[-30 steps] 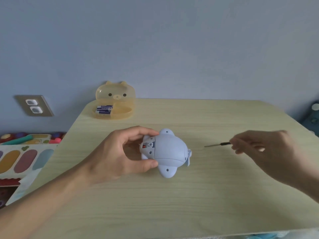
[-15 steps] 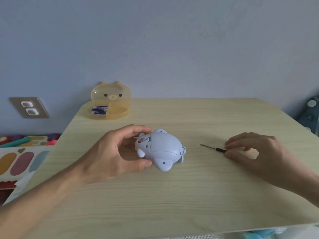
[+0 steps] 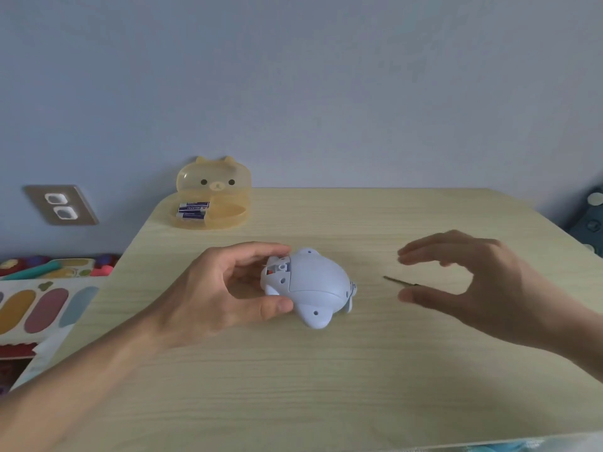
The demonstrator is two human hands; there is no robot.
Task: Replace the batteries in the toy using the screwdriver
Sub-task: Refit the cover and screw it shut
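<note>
Pale-blue plastic toy (image 3: pixel 313 285), rounded, finned and turned underside up, sits pinched between the curled fingers (image 3: pixel 261 251) and thumb of the left hand (image 3: pixel 215 288). The grip is at the end where a small compartment lies uncovered, and the toy rests on the light wooden table (image 3: pixel 326 386) near its middle. The right hand (image 3: pixel 483 282) has let go. Half a second ago it held the thin dark screwdriver (image 3: pixel 399 282) against the wood; now its fingers (image 3: pixel 421 256) hang open and loose above the tool, which lies free just right of the toy. The unscrewing looks finished. The batteries (image 3: pixel 192 211) in the translucent yellow bear-shaped case (image 3: pixel 213 203) near the far left corner are probably next. Bare wood runs between toy and case, the near edge is well away, and coloured playthings (image 3: pixel 42 305) lie beyond the left edge.
</note>
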